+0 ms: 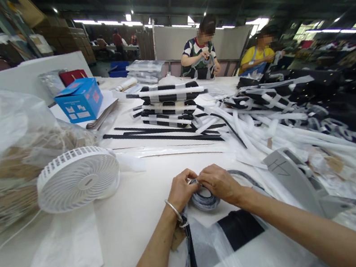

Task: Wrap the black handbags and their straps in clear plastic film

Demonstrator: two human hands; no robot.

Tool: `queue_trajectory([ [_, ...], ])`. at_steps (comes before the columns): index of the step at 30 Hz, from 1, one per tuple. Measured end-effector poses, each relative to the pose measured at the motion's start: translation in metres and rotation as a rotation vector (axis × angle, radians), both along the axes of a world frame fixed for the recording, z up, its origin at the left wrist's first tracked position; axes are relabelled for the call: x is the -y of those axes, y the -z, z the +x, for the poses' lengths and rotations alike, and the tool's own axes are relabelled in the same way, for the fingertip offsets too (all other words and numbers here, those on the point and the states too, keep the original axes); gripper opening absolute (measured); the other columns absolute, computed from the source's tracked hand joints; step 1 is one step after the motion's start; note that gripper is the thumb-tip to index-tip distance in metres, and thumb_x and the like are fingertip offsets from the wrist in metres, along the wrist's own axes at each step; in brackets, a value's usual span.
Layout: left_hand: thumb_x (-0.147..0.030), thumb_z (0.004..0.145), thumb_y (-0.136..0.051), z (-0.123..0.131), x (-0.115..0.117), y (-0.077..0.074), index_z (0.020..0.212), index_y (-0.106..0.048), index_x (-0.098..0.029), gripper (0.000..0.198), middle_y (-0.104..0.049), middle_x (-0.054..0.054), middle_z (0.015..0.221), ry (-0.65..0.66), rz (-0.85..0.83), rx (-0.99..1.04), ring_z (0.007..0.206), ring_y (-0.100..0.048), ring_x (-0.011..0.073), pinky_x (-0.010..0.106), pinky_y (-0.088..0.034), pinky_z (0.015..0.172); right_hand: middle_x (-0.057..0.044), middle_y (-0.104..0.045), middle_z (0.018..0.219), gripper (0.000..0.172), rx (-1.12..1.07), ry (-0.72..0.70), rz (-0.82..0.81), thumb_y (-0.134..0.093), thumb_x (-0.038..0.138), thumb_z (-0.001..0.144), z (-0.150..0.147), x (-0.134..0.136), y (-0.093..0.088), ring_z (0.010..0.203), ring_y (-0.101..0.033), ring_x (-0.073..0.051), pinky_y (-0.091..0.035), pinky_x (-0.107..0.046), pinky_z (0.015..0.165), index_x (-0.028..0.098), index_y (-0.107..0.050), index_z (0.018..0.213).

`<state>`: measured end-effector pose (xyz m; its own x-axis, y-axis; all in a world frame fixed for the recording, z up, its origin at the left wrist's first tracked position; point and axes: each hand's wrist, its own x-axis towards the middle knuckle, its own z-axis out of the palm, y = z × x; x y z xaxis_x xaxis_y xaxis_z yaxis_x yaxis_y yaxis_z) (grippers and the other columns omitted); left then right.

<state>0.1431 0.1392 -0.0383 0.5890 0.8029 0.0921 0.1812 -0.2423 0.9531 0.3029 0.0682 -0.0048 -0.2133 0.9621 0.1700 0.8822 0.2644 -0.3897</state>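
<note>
A coiled grey strap (pixel 206 203), wound into a ring, is between both hands above the white table. My left hand (pixel 181 192) pinches the coil's upper left edge with thumb and fingers, and a bracelet circles that wrist. On the upper right side, the fingers of my right hand (pixel 219 182) are closed on the same coil, close to the left fingertips. A dark strap length (pixel 245 176) curves out behind the right hand. Below the hands lies a black piece (pixel 240 229) wrapped in white and clear sheeting. What the fingertips press together is partly hidden.
A white fan (pixel 78 180) and a blue box (pixel 79 100) stand left. Wrapped black bundles (pixel 168 103) are stacked ahead, with black strips (pixel 164 135) before them. A grey tape dispenser (pixel 292 182) sits right, near white foam tubes (pixel 253 134). Two co-workers (pixel 199 54) work across the table.
</note>
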Motion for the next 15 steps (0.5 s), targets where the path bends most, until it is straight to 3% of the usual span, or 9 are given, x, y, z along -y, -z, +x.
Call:
queue_trajectory([
  [3, -0.021, 0.066, -0.064, -0.001, -0.001, 0.001, 0.076, -0.064, -0.019, 0.011, -0.064, -0.002, 0.071, -0.017, -0.023, -0.009, 0.064, -0.055, 0.0147, 0.025, -0.041, 0.063, -0.010, -0.072, 0.098, 0.021, -0.019, -0.043, 0.039, -0.053, 0.019, 0.090, 0.000, 0.006, -0.014, 0.093, -0.062, -0.024, -0.040, -0.040, 0.089, 0.022, -0.072, 0.096],
  [5, -0.023, 0.067, -0.064, -0.002, -0.002, 0.002, 0.076, -0.063, -0.018, 0.011, -0.062, -0.003, 0.067, -0.027, -0.034, -0.013, 0.060, -0.053, 0.0139, 0.024, -0.039, 0.059, -0.008, -0.072, 0.100, 0.018, -0.069, 0.021, 0.093, -0.056, 0.022, 0.089, 0.012, 0.019, -0.030, 0.096, -0.062, -0.025, -0.040, -0.041, 0.093, 0.024, -0.072, 0.099],
  [8, -0.025, 0.067, -0.063, -0.002, -0.003, 0.002, 0.076, -0.062, -0.018, 0.011, -0.060, -0.004, 0.065, -0.036, -0.034, -0.019, 0.060, -0.054, 0.0137, 0.024, -0.038, 0.058, -0.007, -0.072, 0.102, 0.019, -0.064, 0.328, 0.236, -0.056, 0.029, 0.088, 0.056, 0.059, -0.061, 0.100, -0.063, -0.026, -0.040, -0.043, 0.098, 0.026, -0.071, 0.099],
  [11, -0.026, 0.068, -0.063, -0.003, -0.003, 0.000, 0.075, -0.061, -0.019, 0.010, -0.057, -0.005, 0.061, -0.034, -0.027, -0.032, 0.058, -0.053, 0.0139, 0.024, -0.037, 0.057, -0.008, -0.072, 0.103, 0.022, 0.051, 0.728, 0.294, -0.055, 0.036, 0.085, 0.123, 0.120, -0.085, 0.101, -0.064, -0.029, -0.042, -0.044, 0.096, 0.027, -0.071, 0.096],
  [13, -0.028, 0.069, -0.063, -0.002, -0.003, -0.003, 0.075, -0.060, -0.020, 0.011, -0.057, -0.005, 0.061, -0.034, -0.016, -0.036, 0.059, -0.053, 0.0141, 0.024, -0.037, 0.058, -0.013, -0.072, 0.106, 0.019, 0.104, 0.995, 0.192, -0.060, 0.036, 0.080, 0.165, 0.162, -0.090, 0.100, -0.065, -0.032, -0.045, -0.046, 0.089, 0.026, -0.073, 0.090],
  [15, -0.029, 0.068, -0.064, -0.002, -0.002, -0.006, 0.075, -0.059, -0.021, 0.012, -0.057, -0.005, 0.062, -0.034, -0.006, -0.034, 0.059, -0.053, 0.0143, 0.025, -0.038, 0.060, -0.016, -0.074, 0.093, 0.015, 0.099, 1.145, 0.080, -0.065, 0.034, 0.074, 0.195, 0.196, -0.086, 0.085, -0.068, -0.033, -0.048, -0.046, 0.077, 0.024, -0.075, 0.078],
])
